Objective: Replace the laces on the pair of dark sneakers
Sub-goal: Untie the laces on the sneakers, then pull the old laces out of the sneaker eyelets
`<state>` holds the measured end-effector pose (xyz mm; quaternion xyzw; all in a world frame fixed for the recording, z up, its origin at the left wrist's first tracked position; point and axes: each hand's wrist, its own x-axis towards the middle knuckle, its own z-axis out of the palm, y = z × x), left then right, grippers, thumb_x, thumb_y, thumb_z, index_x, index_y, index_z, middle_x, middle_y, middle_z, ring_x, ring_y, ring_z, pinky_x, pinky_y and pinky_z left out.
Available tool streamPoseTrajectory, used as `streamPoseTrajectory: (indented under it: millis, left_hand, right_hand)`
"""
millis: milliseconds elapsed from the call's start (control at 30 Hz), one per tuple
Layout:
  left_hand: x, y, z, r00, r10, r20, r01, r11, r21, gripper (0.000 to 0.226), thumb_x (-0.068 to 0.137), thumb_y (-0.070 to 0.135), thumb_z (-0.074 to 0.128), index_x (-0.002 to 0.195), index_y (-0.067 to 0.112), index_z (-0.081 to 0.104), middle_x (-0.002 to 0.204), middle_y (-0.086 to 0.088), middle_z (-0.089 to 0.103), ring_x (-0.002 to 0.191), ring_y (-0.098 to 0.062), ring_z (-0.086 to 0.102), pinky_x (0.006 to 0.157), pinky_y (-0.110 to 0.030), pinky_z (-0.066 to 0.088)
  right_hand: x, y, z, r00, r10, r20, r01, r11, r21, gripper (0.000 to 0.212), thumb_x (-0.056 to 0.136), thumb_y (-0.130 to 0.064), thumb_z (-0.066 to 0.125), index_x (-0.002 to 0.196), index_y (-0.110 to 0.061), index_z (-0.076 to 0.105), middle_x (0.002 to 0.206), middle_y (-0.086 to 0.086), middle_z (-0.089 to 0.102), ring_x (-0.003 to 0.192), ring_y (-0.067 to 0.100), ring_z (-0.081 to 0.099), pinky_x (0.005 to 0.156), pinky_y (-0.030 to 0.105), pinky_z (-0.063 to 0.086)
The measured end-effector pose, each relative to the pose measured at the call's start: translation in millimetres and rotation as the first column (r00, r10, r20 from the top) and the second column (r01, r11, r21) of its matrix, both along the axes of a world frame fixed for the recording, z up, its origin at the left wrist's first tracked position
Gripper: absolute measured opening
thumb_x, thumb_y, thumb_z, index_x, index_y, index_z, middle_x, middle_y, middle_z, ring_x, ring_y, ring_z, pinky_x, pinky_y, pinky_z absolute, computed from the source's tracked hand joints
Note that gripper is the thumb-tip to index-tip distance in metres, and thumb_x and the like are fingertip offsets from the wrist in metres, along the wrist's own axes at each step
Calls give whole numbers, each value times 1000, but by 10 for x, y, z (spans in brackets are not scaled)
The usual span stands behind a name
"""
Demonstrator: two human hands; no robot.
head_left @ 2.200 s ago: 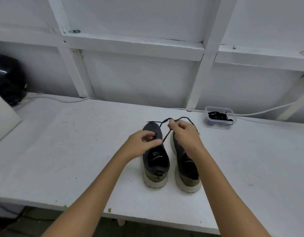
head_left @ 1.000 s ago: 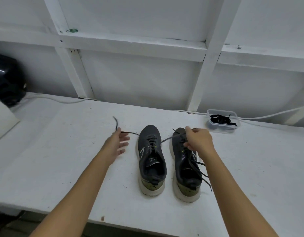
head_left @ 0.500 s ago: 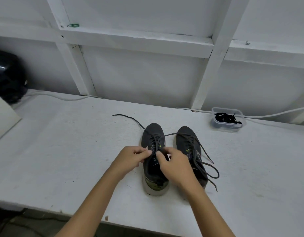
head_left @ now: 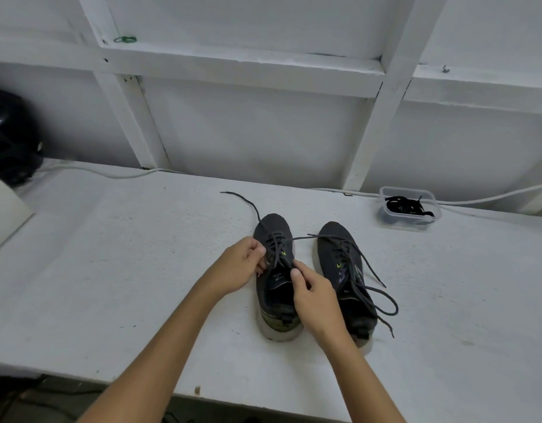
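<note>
Two dark sneakers stand side by side on the white table, toes pointing away from me. On the left sneaker my left hand pinches the dark lace at the left eyelets, while my right hand pinches it at the right side of the tongue. One loose end of that lace trails back and to the left over the table; the other crosses toward the right sneaker. The right sneaker's lace hangs untied over its right side.
A clear plastic tub with black laces inside sits at the back right by a white cable. A black helmet-like object sits at the far left. The table's front edge runs just below my forearms.
Both hands, spread wide pulling the lace ends a second ago, came together over the left sneaker's tongue. The lace ends now lie loose on the table and across the right sneaker.
</note>
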<state>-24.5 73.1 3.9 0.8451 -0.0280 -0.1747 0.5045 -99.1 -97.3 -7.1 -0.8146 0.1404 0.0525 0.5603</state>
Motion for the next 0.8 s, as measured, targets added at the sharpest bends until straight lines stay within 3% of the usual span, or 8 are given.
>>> streamPoseTrajectory:
  millis: [100, 267, 333, 400, 567, 633, 733, 800]
  left_hand:
    - [-77, 36, -91, 996, -5, -91, -8, 991, -136, 16, 99, 41, 58, 102, 28, 68, 95, 9, 74, 89, -3, 69, 78, -23, 53]
    - [-115, 76, -192, 998, 57, -27, -61, 982, -179, 11, 99, 31, 61, 96, 26, 70, 93, 5, 74, 85, -8, 70, 73, -24, 55]
    - [-48, 61, -156, 975, 221, -30, -222, 947, -233, 13, 102, 27, 55, 97, 20, 65, 87, 8, 74, 79, -5, 70, 67, -22, 52]
    - [-12, 76, -148, 958, 282, -60, -288, 923, -255, 16, 103, 29, 53, 98, 19, 64, 83, 12, 72, 80, -7, 68, 68, -24, 51]
    - [-147, 74, -209, 990, -7, -138, -22, 977, -210, 17, 93, 48, 64, 96, 34, 74, 94, 12, 74, 85, -7, 67, 68, -18, 52]
    - [-103, 45, -211, 992, 119, -49, -127, 960, -249, 13, 94, 40, 66, 88, 30, 74, 84, 9, 72, 77, -10, 64, 68, -23, 49]
    - [10, 81, -151, 879, 472, -70, -460, 799, -388, 14, 99, 32, 61, 90, 25, 70, 82, 9, 67, 81, -9, 62, 69, -26, 48]
    - [12, 143, -155, 908, 405, -107, -413, 828, -379, 19, 100, 35, 58, 95, 23, 71, 88, 9, 68, 85, -11, 62, 69, -26, 49]
  right_hand:
    - [3, -28, 7, 1000, 12, -15, -12, 1000, 20, 38, 105, -37, 48, 142, -31, 59, 133, -16, 65, 126, 3, 56, 112, 34, 44]
    - [0, -4, -34, 1000, -16, 13, 15, 1000, 14, 31, 105, -30, 51, 131, -36, 66, 104, -39, 66, 106, -16, 58, 91, 8, 44]
    - [10, -1, -48, 999, -32, 5, 32, 999, 16, 31, 105, -29, 51, 131, -35, 67, 106, -33, 68, 102, -12, 60, 83, 4, 42]
    - [22, -1, -63, 999, -34, -5, 34, 999, 32, 32, 105, -31, 50, 132, -34, 67, 113, -21, 70, 98, -3, 61, 87, 13, 45]
    - [21, 15, -87, 998, -58, 11, 57, 997, 59, 33, 105, -31, 51, 134, -31, 66, 128, -16, 68, 121, 3, 59, 109, 30, 46]
    - [24, 15, -105, 998, -61, 6, 60, 996, 62, 32, 105, -31, 50, 133, -31, 66, 127, -15, 69, 120, 7, 61, 109, 32, 47]
    - [16, 17, -140, 998, -69, 2, 68, 996, 64, 33, 105, -32, 50, 133, -32, 66, 123, -15, 70, 110, 5, 61, 108, 33, 48]
    - [24, 31, -147, 997, -71, 8, 70, 995, 64, 32, 105, -33, 49, 132, -32, 67, 119, -9, 72, 100, 4, 57, 104, 33, 48]
